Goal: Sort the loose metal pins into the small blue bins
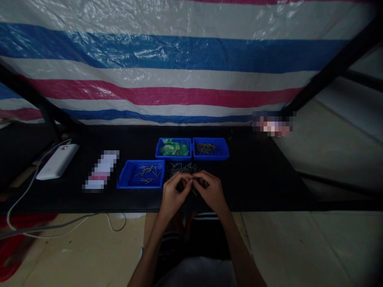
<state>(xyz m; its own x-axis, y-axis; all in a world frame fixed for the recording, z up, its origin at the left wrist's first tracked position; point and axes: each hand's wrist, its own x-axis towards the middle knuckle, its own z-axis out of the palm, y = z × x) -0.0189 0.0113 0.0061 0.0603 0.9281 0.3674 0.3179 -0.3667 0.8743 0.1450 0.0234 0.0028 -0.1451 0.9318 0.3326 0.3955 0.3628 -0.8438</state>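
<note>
My left hand [176, 190] and my right hand [211, 189] meet over the front of the black table. Thumbs and forefingers are pinched together around something too small to make out. Just beyond my fingers lies a loose pile of thin metal pins [181, 167], partly hidden by the hands. Left of my left hand, a blue tray [125, 175] holds several thin metal pieces. Behind the pile, a second blue tray [174, 158] contains green-and-clear plastic packets [175, 148]. Against its right side stands a third blue tray [223, 153] with a heap of thin metal pins [206, 149].
A white power bank [58, 161] with a cable sits at the table's left. Beside it lies a blurred-out flat item [102, 170]. Another blurred thing [273, 126] is at the back right. A striped plastic sheet [179, 95] hangs behind the black table [263, 179], between dark frame bars.
</note>
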